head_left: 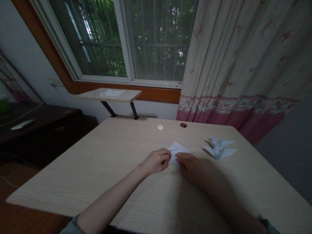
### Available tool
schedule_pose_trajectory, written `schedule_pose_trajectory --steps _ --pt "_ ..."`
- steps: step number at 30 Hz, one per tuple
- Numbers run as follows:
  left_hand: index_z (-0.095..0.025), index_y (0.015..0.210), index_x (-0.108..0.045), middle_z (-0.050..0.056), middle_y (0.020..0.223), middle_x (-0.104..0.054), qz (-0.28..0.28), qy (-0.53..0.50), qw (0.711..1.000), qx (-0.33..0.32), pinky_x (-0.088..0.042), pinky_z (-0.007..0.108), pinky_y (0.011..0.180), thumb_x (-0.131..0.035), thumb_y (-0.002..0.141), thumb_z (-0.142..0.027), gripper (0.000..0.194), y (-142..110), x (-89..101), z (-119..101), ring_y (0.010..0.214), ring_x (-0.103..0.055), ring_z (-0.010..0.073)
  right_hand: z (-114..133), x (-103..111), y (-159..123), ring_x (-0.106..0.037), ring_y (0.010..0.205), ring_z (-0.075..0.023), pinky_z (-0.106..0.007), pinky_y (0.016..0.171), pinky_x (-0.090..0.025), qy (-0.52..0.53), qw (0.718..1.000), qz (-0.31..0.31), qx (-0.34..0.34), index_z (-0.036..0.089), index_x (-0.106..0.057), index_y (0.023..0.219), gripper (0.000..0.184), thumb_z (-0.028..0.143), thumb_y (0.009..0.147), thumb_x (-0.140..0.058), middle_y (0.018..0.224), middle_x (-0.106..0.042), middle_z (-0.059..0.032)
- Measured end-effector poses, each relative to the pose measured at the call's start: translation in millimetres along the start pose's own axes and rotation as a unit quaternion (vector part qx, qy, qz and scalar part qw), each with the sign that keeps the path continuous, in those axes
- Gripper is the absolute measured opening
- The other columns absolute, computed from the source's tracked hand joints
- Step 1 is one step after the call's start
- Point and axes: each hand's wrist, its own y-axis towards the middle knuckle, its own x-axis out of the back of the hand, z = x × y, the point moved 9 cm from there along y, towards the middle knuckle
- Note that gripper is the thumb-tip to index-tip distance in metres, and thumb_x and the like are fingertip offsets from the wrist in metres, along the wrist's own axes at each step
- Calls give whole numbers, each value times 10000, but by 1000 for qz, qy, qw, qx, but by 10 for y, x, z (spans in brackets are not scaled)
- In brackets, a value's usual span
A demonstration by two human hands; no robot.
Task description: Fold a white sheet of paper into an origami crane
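Left hand and right hand lie side by side near the middle of the pale wood-grain surface, toward its near edge. Left hand is curled, its fingers gathered against the left side of a folded white paper sheet; whether it pinches the sheet cannot be told. Right hand is partly open, fingers nearly flat on the lower right of the sheet, with its forearm in shadow. The hands cover the sheet's near part. Just right of the sheet, toward the right edge, sits a folded paper crane, apart from both hands. A round hole pierces the surface near its far edge. Beyond that edge stands a small wood-topped stand on dark legs, bearing a white paper, below a window with foliage behind bars. A patterned curtain hangs at right. Dark wooden furniture lies beyond the left edge, above a wooden floor.
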Motion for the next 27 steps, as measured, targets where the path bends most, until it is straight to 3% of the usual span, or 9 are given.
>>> schedule_pose_trajectory --steps 4,12,16,21,27 --pt "-179 780 -601 40 944 -657 6 -7 1000 1 -505 276 821 -468 781 -53 183 9 -8 2 925 -610 162 -45 -96 -40 -653 1002 -242 -387 936 -521 -20 999 44 -23 228 -643 1097 393 35 831 -426 1089 -687 -93" --pt "-179 760 -572 28 802 -625 33 12 999 15 -483 268 772 -479 778 -64 149 8 -53 21 822 -587 163 -26 -95 -27 -637 1018 -227 -417 922 -511 -39 998 37 -16 203 -617 1054 283 102 857 -441 1075 -681 -92" --pt "-182 880 -592 28 864 -642 48 16 999 20 -485 282 810 -545 794 -133 109 -4 -47 0 870 -594 176 10 -60 16 -640 983 -220 -397 897 -512 -38 998 41 -12 193 -612 1031 269 89 859 -434 1039 -686 -94" --pt "-205 1063 -613 37 1051 -652 50 43 998 7 -472 308 898 -568 869 -251 204 -10 -76 -26 999 -589 187 -12 -51 53 -634 938 -202 -358 870 -501 -20 998 43 -36 191 -612 982 260 62 832 -443 1002 -681 -86" --pt "-200 1008 -659 39 1002 -665 39 73 997 -1 -489 299 856 -495 939 -287 198 -23 -143 12 952 -604 173 -47 -100 54 -606 928 -203 -365 874 -475 1 997 60 -52 168 -597 960 211 82 846 -442 974 -660 -85"
